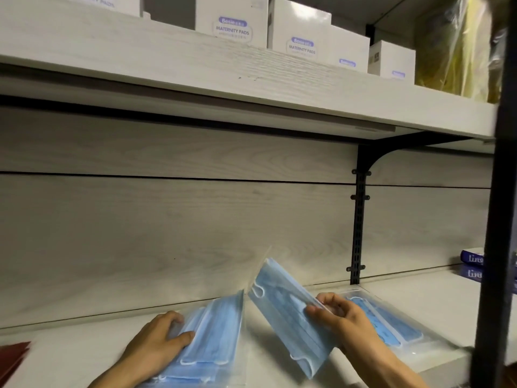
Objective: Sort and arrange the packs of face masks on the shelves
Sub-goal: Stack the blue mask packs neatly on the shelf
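Observation:
Three clear packs of blue face masks are on or just above the lower shelf (84,351). My left hand (156,343) grips the left pack (212,337), which lies tilted on the shelf. My right hand (338,312) holds the middle pack (285,306) lifted and slanted, its top corner toward the back wall. A third pack (391,323) lies flat on the shelf to the right, partly hidden behind my right hand.
White maternity pad boxes (232,26) and yellow wrapped goods (458,51) fill the upper shelf. A black bracket and rail (359,219) stand on the back wall. A black post (495,219) rises at right, with blue boxes (472,266) behind. A dark red item (14,354) lies far left.

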### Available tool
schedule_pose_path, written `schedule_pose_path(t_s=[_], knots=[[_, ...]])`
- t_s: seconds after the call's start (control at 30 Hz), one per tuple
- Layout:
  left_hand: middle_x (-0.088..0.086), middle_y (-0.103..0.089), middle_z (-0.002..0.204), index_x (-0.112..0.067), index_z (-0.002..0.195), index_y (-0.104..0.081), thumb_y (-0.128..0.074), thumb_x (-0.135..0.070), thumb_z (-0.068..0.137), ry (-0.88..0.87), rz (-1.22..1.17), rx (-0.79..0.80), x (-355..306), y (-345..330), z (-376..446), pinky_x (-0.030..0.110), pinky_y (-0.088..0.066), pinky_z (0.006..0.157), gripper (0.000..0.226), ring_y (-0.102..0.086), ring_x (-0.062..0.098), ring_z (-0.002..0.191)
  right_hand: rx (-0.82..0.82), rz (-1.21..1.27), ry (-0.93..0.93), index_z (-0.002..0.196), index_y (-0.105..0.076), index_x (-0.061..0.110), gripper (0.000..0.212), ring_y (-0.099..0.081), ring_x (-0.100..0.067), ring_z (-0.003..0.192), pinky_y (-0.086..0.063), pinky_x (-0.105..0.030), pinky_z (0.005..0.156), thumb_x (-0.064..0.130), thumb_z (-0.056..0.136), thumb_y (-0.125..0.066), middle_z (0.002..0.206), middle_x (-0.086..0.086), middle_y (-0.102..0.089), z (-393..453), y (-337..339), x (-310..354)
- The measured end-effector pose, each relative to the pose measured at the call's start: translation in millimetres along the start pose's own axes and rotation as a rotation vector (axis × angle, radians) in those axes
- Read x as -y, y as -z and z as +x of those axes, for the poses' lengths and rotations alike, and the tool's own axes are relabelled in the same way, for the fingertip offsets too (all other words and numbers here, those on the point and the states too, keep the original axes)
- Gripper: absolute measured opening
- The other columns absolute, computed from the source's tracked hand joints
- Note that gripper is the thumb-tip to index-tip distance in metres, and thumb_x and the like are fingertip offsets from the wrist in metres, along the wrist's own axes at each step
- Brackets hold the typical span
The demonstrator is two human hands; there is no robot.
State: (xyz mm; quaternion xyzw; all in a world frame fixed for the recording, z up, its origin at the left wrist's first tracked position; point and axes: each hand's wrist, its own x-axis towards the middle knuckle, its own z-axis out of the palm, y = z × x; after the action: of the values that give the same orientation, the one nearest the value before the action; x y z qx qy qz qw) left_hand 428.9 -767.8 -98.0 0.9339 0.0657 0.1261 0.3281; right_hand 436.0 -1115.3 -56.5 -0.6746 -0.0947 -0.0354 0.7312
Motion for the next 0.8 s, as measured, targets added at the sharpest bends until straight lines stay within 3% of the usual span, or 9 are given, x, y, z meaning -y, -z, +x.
schedule_pose_path(t_s=[0.07,0.2,0.3,0.37,0.43,0.5,0.6,0.7,0.8], knots=[[-0.012,-0.052,0.131,-0.035,0.121,-0.053,-0.066,-0.05,0.089,0.002,0.004,-0.006,-1,0,-1,0.023,-0.038,0.096,0.037,-0.051,0.008,0.123,-0.02,0.044,0.019,0.101,-0.07,0.008,0.033,-0.067,-0.024,0.079,-0.049,-0.03,0.067,0.017,0.074,-0.086,0.093,-0.013,-0.075,-3,-2,3],[-0.008,-0.056,0.131,-0.035,0.114,-0.053,-0.07,-0.044,0.088,0.001,-0.032,-0.011,-3,-1,0,0.024,-0.039,0.096,0.032,-0.053,0.011,0.123,-0.009,0.046,0.024,0.104,-0.076,0.018,0.022,-0.073,-0.027,0.095,-0.059,-0.039,0.081,0.018,0.083,-0.077,0.103,-0.005,-0.076,-6,-3,7],[-0.007,-0.06,0.128,-0.033,0.11,-0.06,-0.07,-0.044,0.088,-0.001,-0.103,-0.075,-5,-2,1,0.027,-0.043,0.095,0.026,-0.056,0.012,0.119,0.078,0.085,-0.036,0.11,-0.074,0.011,0.041,-0.072,-0.033,0.101,-0.058,-0.044,0.092,0.017,0.071,-0.086,0.111,-0.013,-0.074,-5,-5,10],[-0.01,-0.064,0.12,-0.033,0.109,-0.067,-0.066,-0.05,0.09,-0.004,-0.284,-0.129,-11,2,-1,0.033,-0.048,0.096,0.026,-0.06,0.011,0.11,0.203,0.083,-0.1,0.109,-0.073,0.001,0.046,-0.069,-0.038,0.106,-0.053,-0.046,0.098,0.013,0.064,-0.078,0.115,-0.021,-0.072,-2,-9,15],[-0.013,-0.067,0.113,-0.028,0.109,-0.072,-0.057,-0.057,0.092,0.029,-0.531,-0.074,-24,11,-5,0.036,-0.045,0.1,0.036,-0.061,0.012,0.108,0.356,-0.022,-0.132,0.097,-0.074,-0.001,0.037,-0.07,-0.03,0.091,-0.055,-0.035,0.083,0.011,0.064,-0.063,0.102,-0.022,-0.073,2,-16,25],[-0.003,-0.075,0.108,-0.017,0.108,-0.074,-0.053,-0.058,0.091,0.056,-0.742,0.011,-34,17,-7,0.038,-0.044,0.106,0.048,-0.067,0.017,0.108,0.431,-0.226,-0.125,0.088,-0.078,0.006,0.024,-0.064,-0.017,0.078,-0.05,-0.023,0.069,0.006,0.074,-0.059,0.088,-0.014,-0.07,11,-27,32],[0.011,-0.078,0.102,-0.01,0.11,-0.07,-0.058,-0.046,0.093,0.047,-0.89,0.123,-45,22,-14,0.039,-0.054,0.091,0.042,-0.072,0.027,0.093,0.491,-0.612,-0.029,0.095,-0.08,0.007,0.033,-0.066,-0.005,0.077,-0.052,-0.018,0.069,-0.009,0.082,-0.055,0.083,0.003,-0.075,35,-54,34],[0.02,-0.076,0.094,-0.007,0.112,-0.069,-0.078,-0.02,0.084,-0.023,-0.778,0.16,-42,21,-20,0.031,-0.052,0.066,0.032,-0.064,0.026,0.074,0.487,-0.86,0.2,0.099,-0.08,0.015,0.036,-0.068,-0.005,0.082,-0.057,-0.02,0.079,-0.007,0.075,-0.064,0.09,0.006,-0.077,59,-87,26],[0.023,-0.073,0.082,-0.006,0.113,-0.069,-0.087,-0.005,0.073,-0.061,-0.673,0.196,-29,19,-19,0.034,-0.056,0.078,0.044,-0.067,0.022,0.076,0.384,-0.809,0.358,0.1,-0.079,0.013,0.026,-0.072,-0.009,0.084,-0.058,-0.022,0.084,0.001,0.077,-0.074,0.094,-0.002,-0.078,70,-113,8]])
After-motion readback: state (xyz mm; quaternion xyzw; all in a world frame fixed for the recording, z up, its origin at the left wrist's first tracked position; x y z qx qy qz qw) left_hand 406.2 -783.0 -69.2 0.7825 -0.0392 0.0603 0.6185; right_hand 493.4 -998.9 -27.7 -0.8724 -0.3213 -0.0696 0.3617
